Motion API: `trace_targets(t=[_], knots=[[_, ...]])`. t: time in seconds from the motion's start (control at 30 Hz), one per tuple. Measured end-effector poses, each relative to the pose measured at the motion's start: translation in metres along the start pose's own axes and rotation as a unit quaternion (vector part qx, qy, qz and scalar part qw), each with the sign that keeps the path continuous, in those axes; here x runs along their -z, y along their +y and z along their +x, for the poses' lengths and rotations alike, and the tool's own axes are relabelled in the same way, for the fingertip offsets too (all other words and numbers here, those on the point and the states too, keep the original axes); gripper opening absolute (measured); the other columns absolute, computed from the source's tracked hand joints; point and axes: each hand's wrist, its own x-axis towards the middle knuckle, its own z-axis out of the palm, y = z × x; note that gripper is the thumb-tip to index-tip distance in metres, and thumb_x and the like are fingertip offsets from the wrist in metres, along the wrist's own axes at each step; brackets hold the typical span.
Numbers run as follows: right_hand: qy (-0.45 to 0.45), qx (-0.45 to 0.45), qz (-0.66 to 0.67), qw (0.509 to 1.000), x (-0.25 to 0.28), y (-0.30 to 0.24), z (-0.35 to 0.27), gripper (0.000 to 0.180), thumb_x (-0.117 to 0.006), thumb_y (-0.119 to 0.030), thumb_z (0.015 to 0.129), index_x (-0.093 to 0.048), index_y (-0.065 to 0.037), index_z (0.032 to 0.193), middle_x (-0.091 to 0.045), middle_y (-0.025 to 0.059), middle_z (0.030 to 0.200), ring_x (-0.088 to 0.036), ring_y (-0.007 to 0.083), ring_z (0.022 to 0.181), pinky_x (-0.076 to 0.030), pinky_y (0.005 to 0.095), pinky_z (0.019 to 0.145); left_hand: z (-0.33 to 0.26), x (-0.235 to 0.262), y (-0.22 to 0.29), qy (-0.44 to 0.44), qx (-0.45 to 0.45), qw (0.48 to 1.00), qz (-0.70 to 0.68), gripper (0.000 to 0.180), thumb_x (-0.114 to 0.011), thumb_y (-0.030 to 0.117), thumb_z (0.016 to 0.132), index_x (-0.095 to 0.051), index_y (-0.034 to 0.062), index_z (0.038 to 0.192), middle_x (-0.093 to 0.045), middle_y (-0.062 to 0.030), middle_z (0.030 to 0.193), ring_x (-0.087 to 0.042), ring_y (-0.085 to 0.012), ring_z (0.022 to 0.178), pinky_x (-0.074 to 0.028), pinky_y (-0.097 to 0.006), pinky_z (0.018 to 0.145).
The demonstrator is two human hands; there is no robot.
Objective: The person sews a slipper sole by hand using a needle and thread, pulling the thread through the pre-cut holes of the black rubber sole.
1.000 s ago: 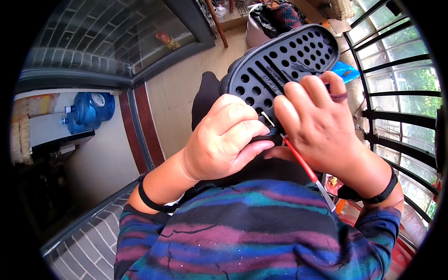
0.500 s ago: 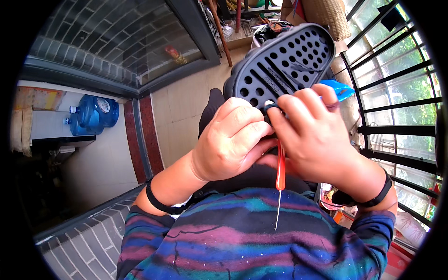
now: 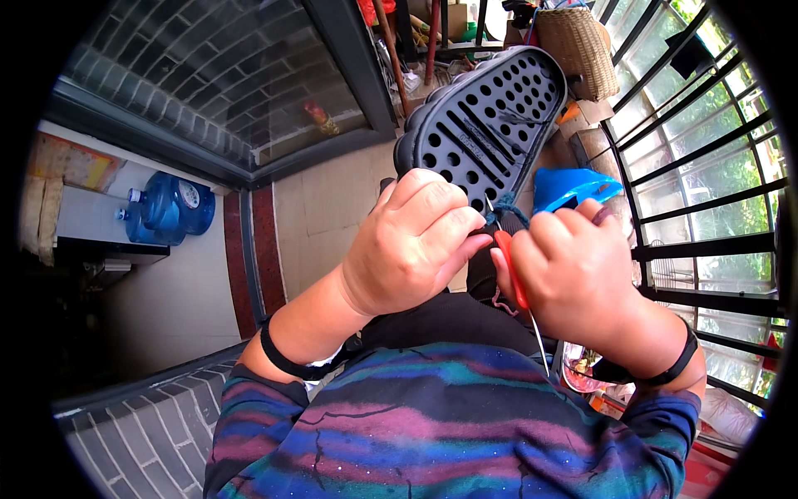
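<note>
A dark grey shoe sole (image 3: pixel 490 125) with round holes and straight slots is tilted in front of me, its holed underside facing me. My left hand (image 3: pixel 416 241) grips its near end, fingers curled and thumb pressed in. Close beside it, my right hand (image 3: pixel 573 266) is closed around a red-handled awl (image 3: pixel 513 270). The awl's thin metal shaft points back toward my shirt, and another thin metal tip shows at the sole's near edge. Dark teal yarn (image 3: pixel 505 206) lies at that edge between my hands. My fingers hide part of the near end.
A bright blue plastic bag (image 3: pixel 573 188) is just right of the sole. Behind it stands a woven basket (image 3: pixel 579 54). Black window bars (image 3: pixel 706 245) run along the right. At left are a dark-framed glass door (image 3: pixel 324 75) and blue water jugs (image 3: pixel 170 208).
My right hand has moved slightly down and away from my left, and the awl has tilted with its lower end swinging right. The sole has shifted a little left, uncovering more of the blue bag.
</note>
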Motion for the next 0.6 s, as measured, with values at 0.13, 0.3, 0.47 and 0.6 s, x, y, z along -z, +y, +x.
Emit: trace_targets(t=[0.13,0.3,0.47,0.6], knots=[[0.052,0.042,0.003,0.998,-0.008,0.001,-0.01,0.023,-0.07,-0.019,0.084,-0.057,-0.01,0.068,-0.042,0.0036,0.067,-0.047,0.0216,0.059,-0.037,0.0388,0.06,0.0,0.004,0.002,0.001,0.005,1.0,-0.029,0.032,-0.087,0.005,0.066,-0.069,0.0025,0.091,-0.061,-0.0097,0.09,-0.058,-0.0292,0.082,-0.05,-0.039,0.073],[-0.041,0.05,-0.06,0.996,0.004,-0.009,-0.01,0.018,-0.064,-0.019,0.088,-0.061,-0.006,0.076,-0.046,0.0043,0.067,-0.049,0.0217,0.06,-0.042,0.0394,0.065,0.003,0.007,0.008,-0.062,0.002,0.998,0.012,0.031,-0.086,0.006,0.066,-0.068,0.0024,0.091,-0.061,-0.01,0.091,-0.059,-0.0306,0.085,-0.051,-0.04,0.075],[-0.088,0.064,-0.106,0.988,0.004,-0.014,-0.005,0.015,-0.061,-0.019,0.086,-0.06,-0.005,0.078,-0.05,0.005,0.069,-0.05,0.0216,0.06,-0.042,0.0403,0.065,0.009,0.001,0.011,-0.052,0.07,0.996,-0.019,0.025,-0.084,0.004,0.071,-0.067,0.0023,0.091,-0.062,-0.0118,0.091,-0.059,-0.0319,0.086,-0.05,-0.041,0.076],[0.09,0.096,-0.015,0.991,-0.007,0.007,-0.012,0.017,-0.066,-0.018,0.088,-0.064,-0.001,0.084,-0.047,0.0041,0.07,-0.047,0.0207,0.06,-0.039,0.038,0.063,0.005,0.014,0.003,0.034,0.092,0.992,-0.081,0.025,-0.087,0.004,0.075,-0.069,0.0022,0.093,-0.062,-0.0098,0.089,-0.058,-0.0231,0.08,-0.049,-0.033,0.071]])
